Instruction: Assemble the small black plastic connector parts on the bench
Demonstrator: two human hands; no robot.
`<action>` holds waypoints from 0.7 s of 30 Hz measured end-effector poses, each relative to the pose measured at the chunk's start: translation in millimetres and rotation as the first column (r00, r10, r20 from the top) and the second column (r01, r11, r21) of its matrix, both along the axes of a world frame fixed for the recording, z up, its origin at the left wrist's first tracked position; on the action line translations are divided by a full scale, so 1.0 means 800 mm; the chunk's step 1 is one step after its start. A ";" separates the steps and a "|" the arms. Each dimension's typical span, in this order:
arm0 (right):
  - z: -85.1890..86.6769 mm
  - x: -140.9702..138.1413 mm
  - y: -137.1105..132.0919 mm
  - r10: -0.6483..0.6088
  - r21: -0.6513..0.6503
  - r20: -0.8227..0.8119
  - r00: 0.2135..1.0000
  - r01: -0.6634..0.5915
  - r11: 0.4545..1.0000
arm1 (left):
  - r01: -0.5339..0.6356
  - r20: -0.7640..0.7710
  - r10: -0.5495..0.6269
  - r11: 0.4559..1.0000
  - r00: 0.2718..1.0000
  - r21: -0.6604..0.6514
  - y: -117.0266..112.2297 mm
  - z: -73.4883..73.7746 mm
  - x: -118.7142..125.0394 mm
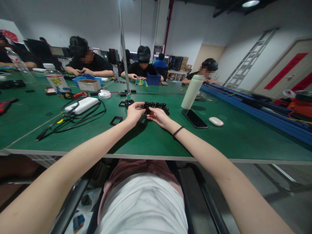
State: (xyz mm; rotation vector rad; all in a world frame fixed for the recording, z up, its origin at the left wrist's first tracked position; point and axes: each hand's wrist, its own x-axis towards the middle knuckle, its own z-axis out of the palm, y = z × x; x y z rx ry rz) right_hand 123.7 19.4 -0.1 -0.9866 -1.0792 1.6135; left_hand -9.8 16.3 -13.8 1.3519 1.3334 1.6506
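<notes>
One phone (pixel 194 118) and a tall bottle (pixel 192 92) sit right of the black parts (pixel 159 106), which the left hand (pixel 133 112) and right hand (pixel 159 117) pinch, fingers curled.

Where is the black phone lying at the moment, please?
In the head view, the phone lies flat on the green table, just right of the right hand, in front of the pale bottle and left of a white oval case.

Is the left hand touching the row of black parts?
Touching. The head view shows the left hand with fingers curled over the left end of the row of black parts, no gap.
</notes>
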 end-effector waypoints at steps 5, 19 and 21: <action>0.000 0.000 0.000 -0.003 -0.003 0.006 1.000 0.003 1.000 | 0.001 0.002 -0.001 1.000 1.000 -0.016 -0.005 0.005 0.003; 0.000 0.001 0.000 -0.001 -0.008 0.001 1.000 0.001 1.000 | 0.021 0.012 -0.021 0.999 1.000 -0.039 -0.006 0.007 0.008; 0.000 0.001 0.000 0.002 -0.007 0.001 1.000 -0.002 1.000 | 0.029 0.026 -0.027 0.998 0.999 -0.057 -0.005 0.006 0.008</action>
